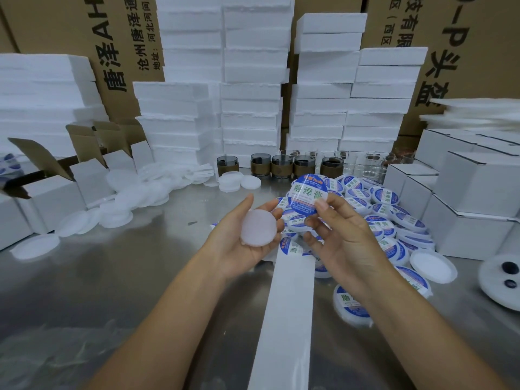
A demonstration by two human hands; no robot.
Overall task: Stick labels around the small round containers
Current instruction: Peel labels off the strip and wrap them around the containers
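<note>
In the middle of the frame we hold a blank container [259, 228], a pale round disc. It lies in the palm of our left hand [239, 246], whose fingers and thumb curl loosely round its edge. Just to its right, our right hand [346, 237] pinches a round blue and white label [308, 194] by its lower right edge between thumb and forefinger. The label is held up facing us, near the container but not touching it, so we judge that this one is not yet stuck on.

Behind and under the right hand, at centre right, a heap of labelled containers [389, 218] shows a good share of the work done. At centre left a spread of plain white containers [126, 204] waits on the metal table [126, 291] (we cannot tell lids from bases at this size), so plenty is left.

A white backing strip [289, 305] runs from between our hands toward the bottom of the frame. Stacks of foam blocks [253, 80] fill the top, white boxes [475, 198] the right edge
</note>
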